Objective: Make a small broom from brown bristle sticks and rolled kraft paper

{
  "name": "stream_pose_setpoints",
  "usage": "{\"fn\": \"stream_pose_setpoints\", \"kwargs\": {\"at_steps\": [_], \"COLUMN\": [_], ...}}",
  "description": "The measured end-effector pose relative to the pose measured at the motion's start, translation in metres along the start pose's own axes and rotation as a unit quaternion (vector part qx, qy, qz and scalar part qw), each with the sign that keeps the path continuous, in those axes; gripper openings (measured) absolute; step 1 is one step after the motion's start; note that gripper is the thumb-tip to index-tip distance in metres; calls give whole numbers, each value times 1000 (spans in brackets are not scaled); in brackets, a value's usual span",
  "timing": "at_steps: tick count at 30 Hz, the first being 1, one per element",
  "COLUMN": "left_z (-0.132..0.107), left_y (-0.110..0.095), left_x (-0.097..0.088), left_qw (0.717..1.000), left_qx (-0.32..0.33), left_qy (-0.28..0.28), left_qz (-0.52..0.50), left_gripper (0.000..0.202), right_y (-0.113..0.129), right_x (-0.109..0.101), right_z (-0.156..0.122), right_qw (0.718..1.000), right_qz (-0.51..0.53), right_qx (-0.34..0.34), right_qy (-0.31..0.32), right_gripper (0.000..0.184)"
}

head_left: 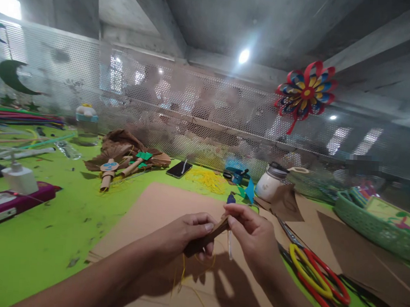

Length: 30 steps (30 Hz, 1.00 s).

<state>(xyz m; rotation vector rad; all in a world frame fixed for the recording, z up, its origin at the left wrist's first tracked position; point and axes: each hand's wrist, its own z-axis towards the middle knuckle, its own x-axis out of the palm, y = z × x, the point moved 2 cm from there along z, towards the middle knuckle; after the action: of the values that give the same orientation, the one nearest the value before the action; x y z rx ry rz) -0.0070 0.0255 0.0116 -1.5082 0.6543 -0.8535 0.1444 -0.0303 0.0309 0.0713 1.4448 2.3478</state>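
Observation:
Above a stack of brown paper sheets (160,206), my left hand (195,229) grips a narrow folded strip of brown paper (201,243) between thumb and fingers. My right hand (251,228) pinches the strip's far end with thumb and fingertips. Yellow string (183,268) dangles below the left hand onto the sheets. Just beyond the right fingertips shows a dark blue cap-like top (231,199); the hands partly hide what it belongs to. To the right of my right hand lie scissors (311,271) with red and yellow handles.
Folded brown paper fans (121,160), a phone (179,168) and yellow shreds (206,179) line the back. A lidded jar (272,178) and green basket (371,219) stand right. A purple power strip (17,207) lies left. A perforated metal screen (180,110) closes the far side.

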Motion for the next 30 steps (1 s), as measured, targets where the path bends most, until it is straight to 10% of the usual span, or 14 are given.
{"fn": "stream_pose_setpoints", "kwargs": {"at_steps": [10,22,30], "left_z": [-2,-3,12], "left_y": [2,2,17], "left_x": [3,4,-4], "left_qw": [977,990,993], "left_qx": [72,22,98], "left_qy": [34,-5,-60], "left_qz": [199,136,41], "left_gripper": [37,36,15], "right_y": [-5,-9,-15], "right_x": [8,7,9], "right_z": [-3,1,2], "right_qw": [999,987,977], "right_qz": [22,114,139], "right_qx": [38,104,158], "right_qy": [13,37,29], "right_gripper": [21,23,22]}}
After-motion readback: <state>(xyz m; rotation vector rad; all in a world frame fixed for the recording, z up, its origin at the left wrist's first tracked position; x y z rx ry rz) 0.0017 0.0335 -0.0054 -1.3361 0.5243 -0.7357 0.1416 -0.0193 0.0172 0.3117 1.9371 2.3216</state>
